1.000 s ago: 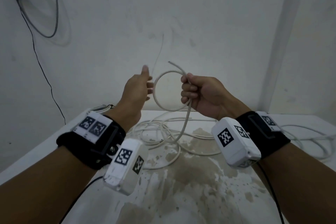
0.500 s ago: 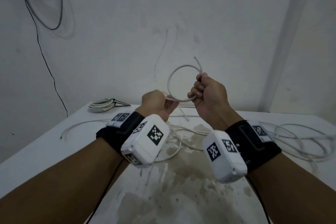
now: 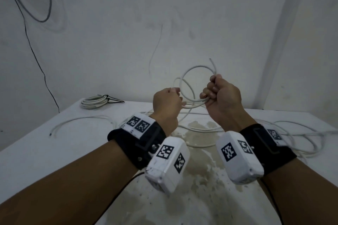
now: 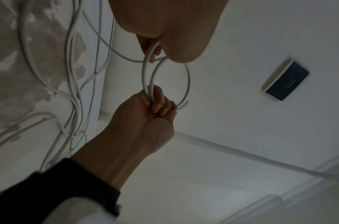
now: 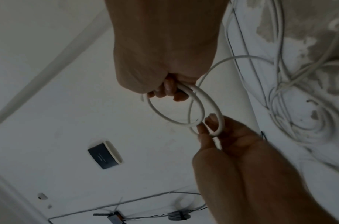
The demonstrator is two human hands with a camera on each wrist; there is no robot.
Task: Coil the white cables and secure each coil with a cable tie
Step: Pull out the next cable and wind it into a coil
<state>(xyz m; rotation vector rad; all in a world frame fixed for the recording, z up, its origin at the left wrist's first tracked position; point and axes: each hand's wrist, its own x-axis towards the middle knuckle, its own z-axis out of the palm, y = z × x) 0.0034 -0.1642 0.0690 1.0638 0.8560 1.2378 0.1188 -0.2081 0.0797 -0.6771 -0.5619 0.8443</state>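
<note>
A white cable (image 3: 192,68) is held up above the table in two small loops. My right hand (image 3: 208,95) grips the loops in a fist where the strands cross, with the cut end (image 3: 212,63) sticking up past the knuckles. My left hand (image 3: 180,97) pinches the newest loop at its left side. In the left wrist view the right hand (image 4: 159,104) clasps two strands of the cable loop (image 4: 188,81). The right wrist view shows the left hand's fingertips (image 5: 202,128) on the loop (image 5: 159,112). The cable's slack trails down onto the table (image 3: 54,151).
A finished white coil (image 3: 94,101) bound with a black tie (image 3: 112,99) lies at the back left corner. One loose cable (image 3: 80,120) curves along the left side, and more tangled cable (image 3: 301,133) lies to the right. Walls close off the back and right.
My left hand dropped from an open pose beside the single loop, took hold of the cable, and brought it up as a second loop. The right hand kept its grip.
</note>
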